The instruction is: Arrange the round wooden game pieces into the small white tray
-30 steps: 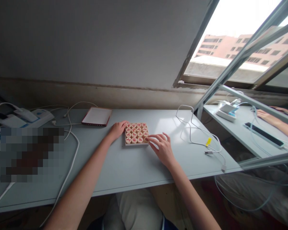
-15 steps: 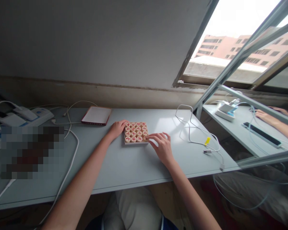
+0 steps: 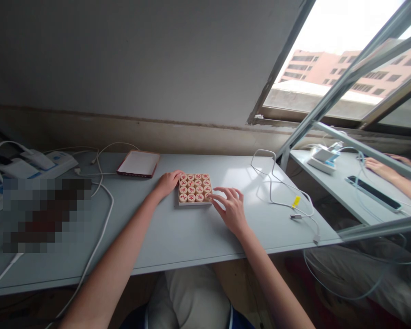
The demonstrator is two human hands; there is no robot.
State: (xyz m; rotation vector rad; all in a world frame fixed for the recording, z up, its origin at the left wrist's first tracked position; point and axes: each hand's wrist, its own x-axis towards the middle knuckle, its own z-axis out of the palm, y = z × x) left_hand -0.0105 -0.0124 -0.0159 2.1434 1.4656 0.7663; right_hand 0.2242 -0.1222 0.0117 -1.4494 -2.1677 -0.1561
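Note:
A shallow white box (image 3: 195, 204) on the desk holds rows of round wooden Chinese chess pieces (image 3: 191, 190) with red characters facing up. My left hand (image 3: 169, 182) is at the box's far left corner, its fingers curled against the edge there. At the near right corner, my right hand (image 3: 232, 206) has its thumb and index fingertip closed at a chess piece (image 3: 208, 197), which they partly cover. Its other fingers are bent and held off the box. The red-sided lid (image 3: 138, 164) lies inner side up, behind and left of my left hand.
Power strips (image 3: 55, 164) with plugs and white cables (image 3: 104, 224) occupy the left side, beside a blurred-out patch. A grey cable (image 3: 272, 183) with a yellow tag lies right. Beyond the metal frame are a phone (image 3: 373, 193) and another person's hand (image 3: 380, 168).
The piece under my right fingertips now sits lower and flatter in the box's near right corner. My left hand stays at the box's edge. The view has shifted slightly.

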